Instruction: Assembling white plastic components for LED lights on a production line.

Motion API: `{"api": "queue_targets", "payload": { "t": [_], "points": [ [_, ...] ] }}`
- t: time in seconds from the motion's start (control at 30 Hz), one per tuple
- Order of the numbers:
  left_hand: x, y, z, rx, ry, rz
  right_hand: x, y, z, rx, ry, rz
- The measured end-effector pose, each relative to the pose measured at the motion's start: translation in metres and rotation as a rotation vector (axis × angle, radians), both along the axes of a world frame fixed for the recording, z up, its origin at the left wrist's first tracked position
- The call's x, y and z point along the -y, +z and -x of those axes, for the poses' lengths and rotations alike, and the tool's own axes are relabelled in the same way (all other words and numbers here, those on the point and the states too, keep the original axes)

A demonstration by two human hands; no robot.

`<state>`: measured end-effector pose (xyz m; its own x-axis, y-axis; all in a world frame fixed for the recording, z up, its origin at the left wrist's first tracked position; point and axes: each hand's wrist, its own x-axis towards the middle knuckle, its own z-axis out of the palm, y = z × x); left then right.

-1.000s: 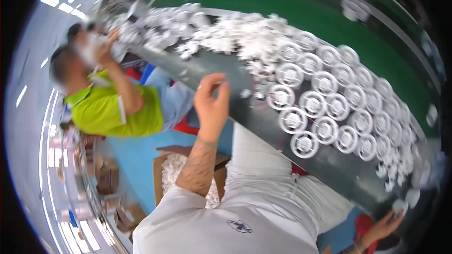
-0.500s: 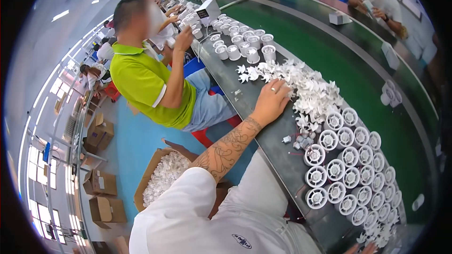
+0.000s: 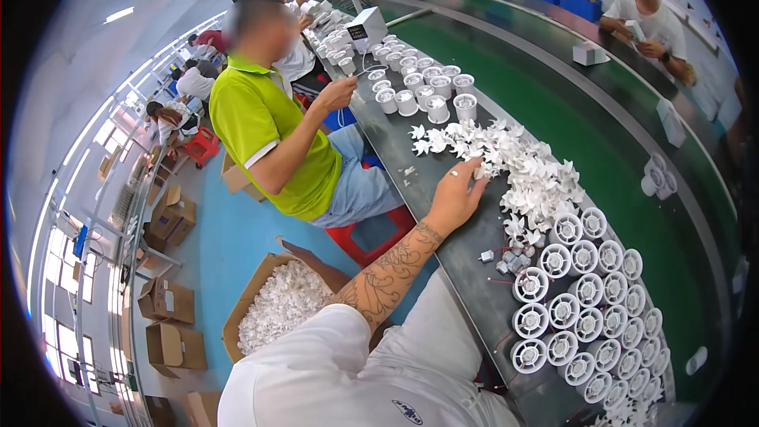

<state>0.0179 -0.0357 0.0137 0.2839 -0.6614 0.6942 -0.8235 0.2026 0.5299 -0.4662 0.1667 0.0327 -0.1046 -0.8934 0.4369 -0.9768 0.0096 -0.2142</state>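
My left hand [image 3: 457, 196] reaches over the dark bench, a ring on one finger. Its fingers are apart at the near edge of a heap of white plastic fan blades [image 3: 530, 170], and I see nothing held in them. Below the heap lie several small metal motors [image 3: 515, 259] with thin red wires. Rows of white round fan housings [image 3: 587, 289] with spoked openings stand closer to me on the right. More fan blades [image 3: 628, 413] lie at the lower edge. My right hand is out of the picture.
A co-worker in a lime-green shirt [image 3: 257, 130] sits to the left along the bench, holding a white cable. White cups [image 3: 437, 108] stand before them. Beyond the bench runs a green conveyor belt [image 3: 632, 182]. An open carton [image 3: 237, 312] full of white pieces stands beside me on the floor.
My left hand stays at the heap, its fingers shifted slightly. My right hand has left the lower edge of view. The co-worker's hand has come down toward the bench. The whole view has shifted slightly.
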Motion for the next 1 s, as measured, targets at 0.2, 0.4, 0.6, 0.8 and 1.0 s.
{"api": "queue_targets", "payload": {
  "t": [0.2, 0.4, 0.6, 0.8, 1.0],
  "points": [
    [-0.002, -0.001, -0.007, -0.062, -0.065, -0.003, -0.009, -0.012, 0.003, -0.018, -0.043, 0.129],
    [-0.001, 0.002, -0.003, -0.011, -0.113, -0.036, -0.007, -0.010, 0.002, -0.008, -0.029, 0.147],
    [0.003, -0.006, -0.008, 0.034, -0.078, -0.005, -0.013, -0.026, 0.016, -0.054, -0.004, 0.212],
    [-0.002, -0.003, -0.007, 0.014, -0.100, -0.007, -0.004, -0.003, -0.014, -0.103, -0.179, 0.234],
    [-0.003, 0.001, -0.009, 0.039, -0.157, -0.054, 0.014, 0.010, -0.027, -0.152, -0.203, 0.183]
  ]
}}
